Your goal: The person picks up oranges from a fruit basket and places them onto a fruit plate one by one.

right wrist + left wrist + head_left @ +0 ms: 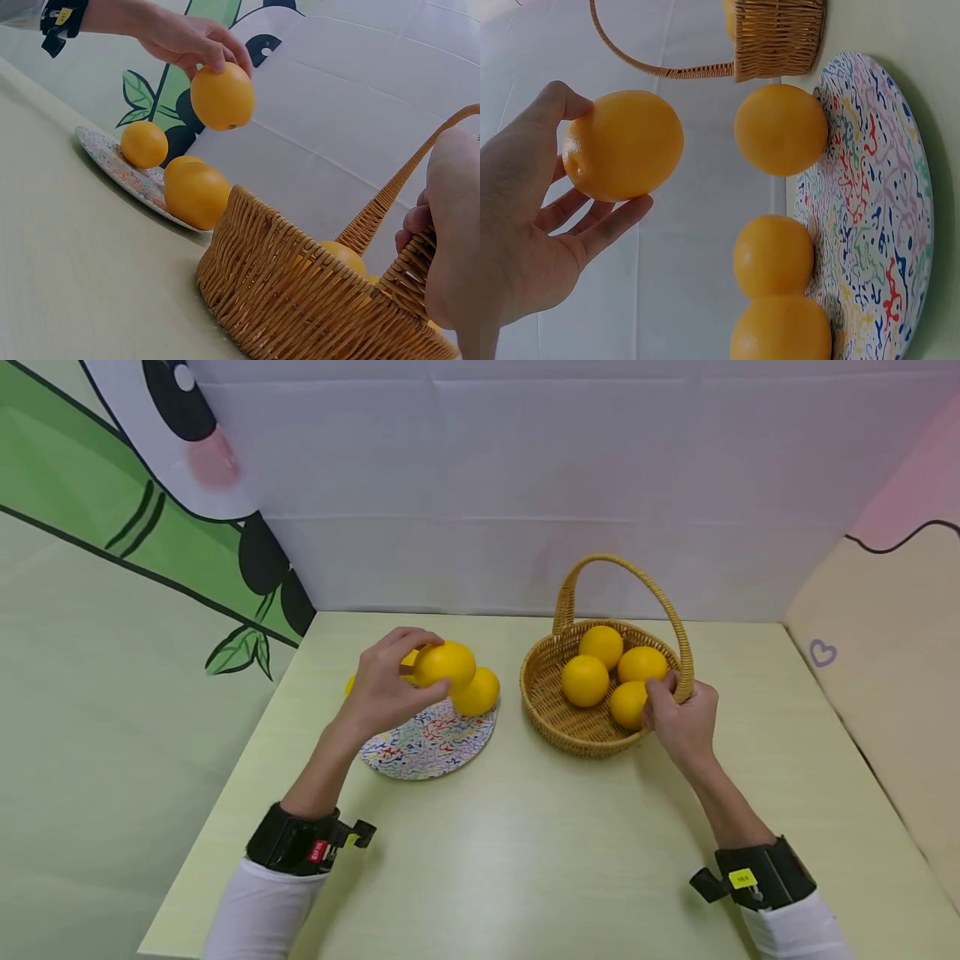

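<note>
My left hand (386, 689) grips an orange (626, 146) between thumb and fingers, held up in the air above a plate (431, 747) with a colourful squiggle pattern. Several other oranges lie on that plate, one orange (477, 692) at its right side and others partly hidden behind the hand. To the right stands a wicker basket (558, 722) with a tall arched handle. Inside it are several oranges, among them one orange (585, 681) at the left. My right hand (684, 718) holds the base of the basket's handle at its right side, the thumb over the rim.
The pale table (480, 860) carries the plate on the left and the basket on the right. Behind it hangs a light cloth backdrop (480, 485) with a cartoon print, close to the table's back edge. Black straps with small cameras sit on both wrists.
</note>
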`<move>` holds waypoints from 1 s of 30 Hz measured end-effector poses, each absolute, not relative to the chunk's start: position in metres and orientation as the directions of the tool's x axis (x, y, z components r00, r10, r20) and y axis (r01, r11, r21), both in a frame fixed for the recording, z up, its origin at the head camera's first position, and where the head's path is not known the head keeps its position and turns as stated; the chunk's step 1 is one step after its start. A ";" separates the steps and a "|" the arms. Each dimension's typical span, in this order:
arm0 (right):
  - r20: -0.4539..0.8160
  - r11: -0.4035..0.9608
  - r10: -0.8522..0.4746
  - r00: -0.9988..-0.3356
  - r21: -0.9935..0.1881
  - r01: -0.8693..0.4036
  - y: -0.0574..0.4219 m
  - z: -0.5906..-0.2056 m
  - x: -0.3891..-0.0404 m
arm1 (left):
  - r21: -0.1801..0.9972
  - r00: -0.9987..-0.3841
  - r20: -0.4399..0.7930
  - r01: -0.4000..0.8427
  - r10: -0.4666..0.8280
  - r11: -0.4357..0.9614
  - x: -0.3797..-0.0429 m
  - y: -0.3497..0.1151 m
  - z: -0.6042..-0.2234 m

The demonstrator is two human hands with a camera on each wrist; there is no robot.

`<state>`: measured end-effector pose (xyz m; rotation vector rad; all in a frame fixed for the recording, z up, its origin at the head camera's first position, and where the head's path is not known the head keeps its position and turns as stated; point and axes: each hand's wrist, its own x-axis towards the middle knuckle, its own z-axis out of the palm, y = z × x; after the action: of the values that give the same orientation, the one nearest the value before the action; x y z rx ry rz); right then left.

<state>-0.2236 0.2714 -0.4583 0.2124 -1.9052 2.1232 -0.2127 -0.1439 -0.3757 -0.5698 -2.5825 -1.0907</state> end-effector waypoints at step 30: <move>0.300 -0.079 0.105 -0.948 -0.948 -0.309 0.274 -0.460 -0.225 | 0.587 -0.945 0.309 0.281 0.112 0.759 -0.161 -0.228 -0.418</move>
<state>-0.2251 0.2738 -0.4604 0.2221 -1.9153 2.1089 -0.1607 -0.2280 -0.4179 -0.3075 -2.7018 -0.9605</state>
